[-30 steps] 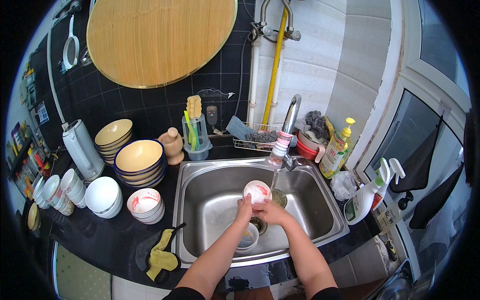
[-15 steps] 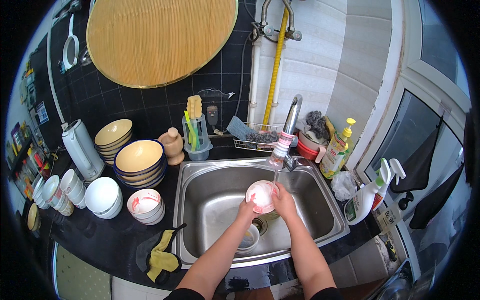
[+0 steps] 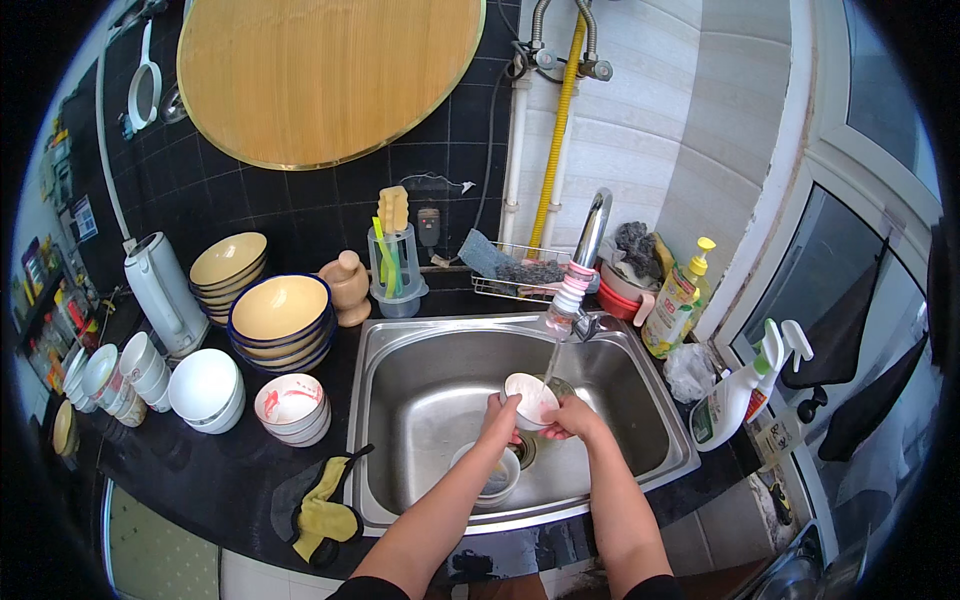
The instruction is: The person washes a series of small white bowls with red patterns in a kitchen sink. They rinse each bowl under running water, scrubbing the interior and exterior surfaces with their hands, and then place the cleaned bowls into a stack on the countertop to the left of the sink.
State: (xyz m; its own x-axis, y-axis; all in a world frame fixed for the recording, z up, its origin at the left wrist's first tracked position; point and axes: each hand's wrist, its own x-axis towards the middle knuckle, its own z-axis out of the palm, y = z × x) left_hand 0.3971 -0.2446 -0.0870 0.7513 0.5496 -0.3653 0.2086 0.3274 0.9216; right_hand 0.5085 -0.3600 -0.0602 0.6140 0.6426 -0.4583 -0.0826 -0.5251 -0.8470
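Observation:
Over the steel sink (image 3: 400, 400) a small white bowl with red marks (image 3: 530, 401) is held between my two hands. My left hand (image 3: 498, 424) grips its left side, thumb at the rim. My right hand (image 3: 574, 418) has hold of the lower right side. Water runs from the faucet (image 3: 590, 230) onto or just behind the bowl; I cannot tell exactly where it lands. Below my left wrist, a white bowl (image 3: 508, 480) stands on the sink floor near the drain (image 3: 522, 450), partly hidden by my forearm.
Left of the sink stand small red-patterned bowls (image 3: 292, 410), white bowls (image 3: 207, 390) and blue-rimmed bowls (image 3: 280, 310). A yellow-and-black glove (image 3: 328, 510) lies at the front left. Spray bottles (image 3: 735, 395) and a yellow pump bottle (image 3: 675, 305) line the right side.
The bowl has been tilted and turned in my hands, its opening now less toward me. My right hand has moved lower on it, and the bowl has shifted slightly right.

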